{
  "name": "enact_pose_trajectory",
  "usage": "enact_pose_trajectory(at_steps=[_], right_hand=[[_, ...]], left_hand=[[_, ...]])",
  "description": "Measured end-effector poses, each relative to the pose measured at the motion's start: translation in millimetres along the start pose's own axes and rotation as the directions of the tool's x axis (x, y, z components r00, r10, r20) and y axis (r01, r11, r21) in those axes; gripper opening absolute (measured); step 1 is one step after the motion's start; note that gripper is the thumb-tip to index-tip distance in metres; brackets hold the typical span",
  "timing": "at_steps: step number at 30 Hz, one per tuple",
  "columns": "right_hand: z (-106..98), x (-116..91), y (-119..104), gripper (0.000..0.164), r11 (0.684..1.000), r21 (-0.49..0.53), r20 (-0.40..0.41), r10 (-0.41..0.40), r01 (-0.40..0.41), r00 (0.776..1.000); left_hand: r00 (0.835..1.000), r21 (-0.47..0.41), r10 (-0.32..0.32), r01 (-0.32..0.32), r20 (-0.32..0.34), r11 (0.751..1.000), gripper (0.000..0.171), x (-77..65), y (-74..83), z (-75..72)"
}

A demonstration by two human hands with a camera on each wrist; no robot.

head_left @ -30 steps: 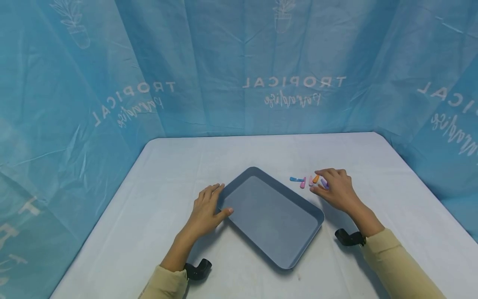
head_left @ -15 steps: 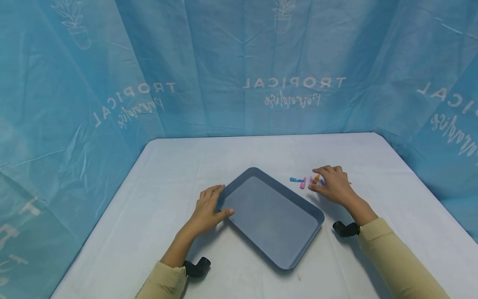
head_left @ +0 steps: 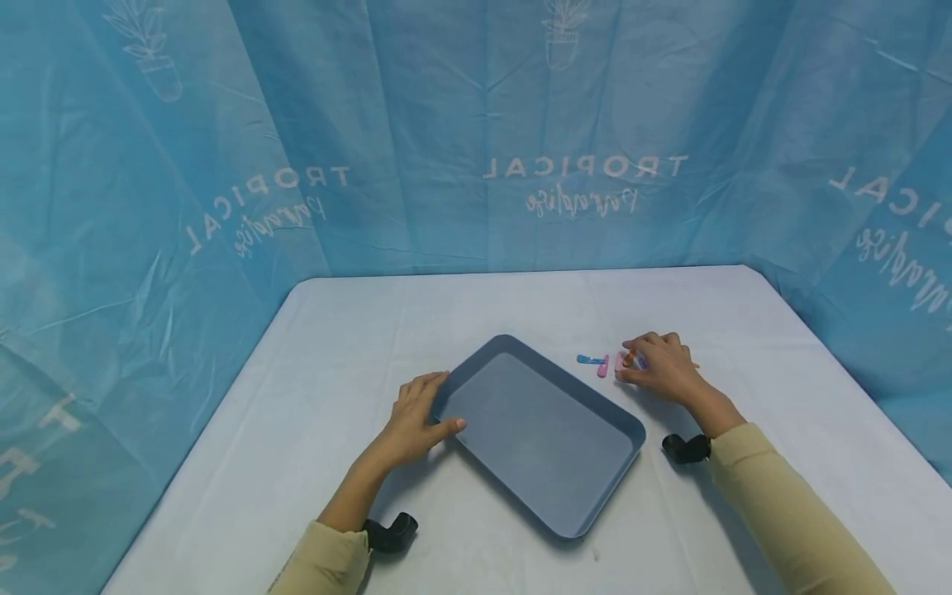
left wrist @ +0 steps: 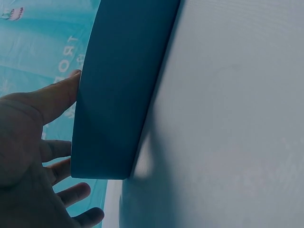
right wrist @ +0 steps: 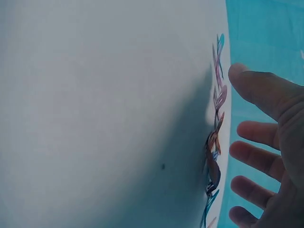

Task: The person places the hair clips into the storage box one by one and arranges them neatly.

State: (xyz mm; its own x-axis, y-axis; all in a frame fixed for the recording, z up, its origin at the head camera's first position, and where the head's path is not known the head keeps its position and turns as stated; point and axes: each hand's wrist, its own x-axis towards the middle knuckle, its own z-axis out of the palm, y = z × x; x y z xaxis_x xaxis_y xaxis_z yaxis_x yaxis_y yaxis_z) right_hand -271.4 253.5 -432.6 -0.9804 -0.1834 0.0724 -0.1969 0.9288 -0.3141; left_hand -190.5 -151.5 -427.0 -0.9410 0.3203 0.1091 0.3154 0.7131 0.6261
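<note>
My left hand point(head_left: 409, 419) rests at the left corner of a grey rectangular tray point(head_left: 543, 438), its thumb reaching over the rim. In the left wrist view the thumb meets the tray's edge and the fingers point(left wrist: 73, 194) are spread. My right hand point(head_left: 660, 364) is low over a small group of hair clips, thumb and index finger apart around an orange clip point(head_left: 629, 359). A blue clip point(head_left: 591, 359) and a pink clip point(head_left: 603, 366) lie just left of it. Other clips are partly hidden under the hand. In the right wrist view the fingers point(right wrist: 254, 156) are apart with nothing between them.
A white cloth covers the table point(head_left: 416, 314). Blue printed curtains point(head_left: 446, 124) hang behind it and along both sides. The tray lies slanted in the middle, its right corner close to the clips. Black wrist cameras sit on both wrists.
My right hand has shifted slightly left over the clips, its fingertips now around the orange one. The left hand and tray have hardly moved.
</note>
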Motion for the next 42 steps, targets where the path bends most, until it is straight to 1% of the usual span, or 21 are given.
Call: enact_pose_trajectory(at_steps=[4, 9, 14, 21, 27, 36, 42], right_hand=[[2.3, 4.8, 3.7, 0.055, 1.0, -0.012, 0.003, -0.01, 0.01, 1.0], [4.6, 9.7, 4.4, 0.053, 1.0, -0.004, 0.011, 0.0, 0.0, 1.0], [5.3, 11.4, 4.6, 0.052, 1.0, -0.008, 0.024, -0.003, 0.003, 1.0], [7.0, 12.9, 6.8, 0.053, 1.0, -0.013, 0.036, -0.008, 0.008, 0.999], [7.3, 15.2, 7.2, 0.053, 1.0, -0.013, 0.039, -0.007, 0.008, 0.999], [8.1, 17.8, 8.7, 0.051, 1.0, -0.022, 0.05, -0.011, 0.012, 0.999], [7.0, 17.5, 9.2, 0.051, 1.0, -0.018, 0.055, -0.014, 0.015, 0.998]], left_hand=[[1.0, -0.022, -0.01, 0.011, 0.011, 1.0, 0.078, -0.5, -1.4, -0.3], [0.999, -0.047, -0.025, 0.026, 0.025, 0.999, 0.079, -0.4, -2.6, -0.3], [0.999, -0.076, -0.038, 0.041, 0.04, 0.996, 0.078, -0.7, -3.4, -0.2], [0.998, -0.1, -0.029, 0.035, 0.063, 0.994, 0.078, -1.2, -5.6, -0.9], [0.995, -0.14, -0.036, 0.049, 0.096, 0.989, 0.08, -1.8, -7.6, -2.9], [0.989, -0.156, -0.053, 0.075, 0.137, 0.985, 0.082, -3.4, -9.6, -5.8], [0.988, -0.177, -0.043, 0.07, 0.149, 0.982, 0.082, -3.8, -10.6, -6.3]])
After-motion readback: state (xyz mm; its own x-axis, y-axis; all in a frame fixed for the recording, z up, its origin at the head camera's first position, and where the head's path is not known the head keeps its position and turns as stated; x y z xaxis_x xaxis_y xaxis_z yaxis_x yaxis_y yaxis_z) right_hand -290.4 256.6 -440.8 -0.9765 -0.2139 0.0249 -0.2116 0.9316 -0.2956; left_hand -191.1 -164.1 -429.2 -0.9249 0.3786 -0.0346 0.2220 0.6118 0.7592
